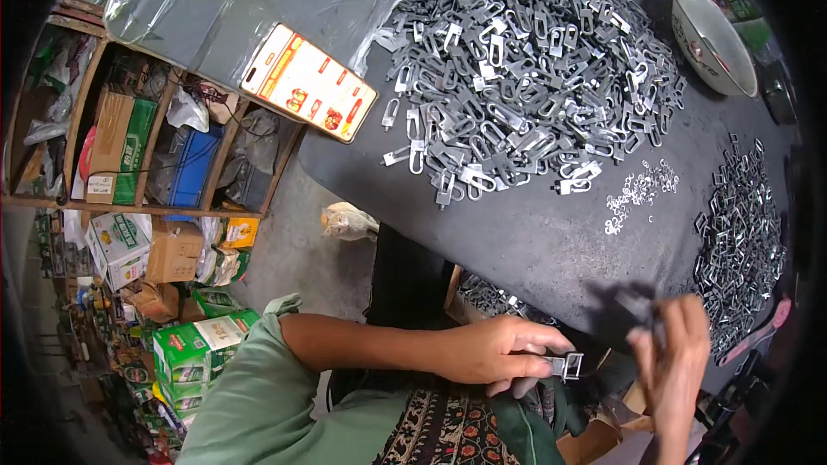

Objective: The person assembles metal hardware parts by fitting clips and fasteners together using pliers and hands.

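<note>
My left hand point(495, 353) is closed at the table's near edge, pinching a metal buckle piece point(567, 366) with a small square frame at its end. To its right, my right hand point(674, 353) is raised by the table edge, its fingers curled and smeared by motion. Whether anything sits in those fingers cannot be made out. Beyond both hands lies a large heap of looped metal pieces point(517, 120). Small silvery rings point(637, 192) are scattered in front of the heap. A pile of small square metal frames point(739, 232) spreads along the right side.
The dark table point(517, 245) carries a lit phone point(310, 82) at its left and a white enamel bowl point(715, 39) at the far right. Left stand wooden shelves point(151, 133) and green cartons point(202, 349). Below the table edge, a box holds metal pieces point(495, 297).
</note>
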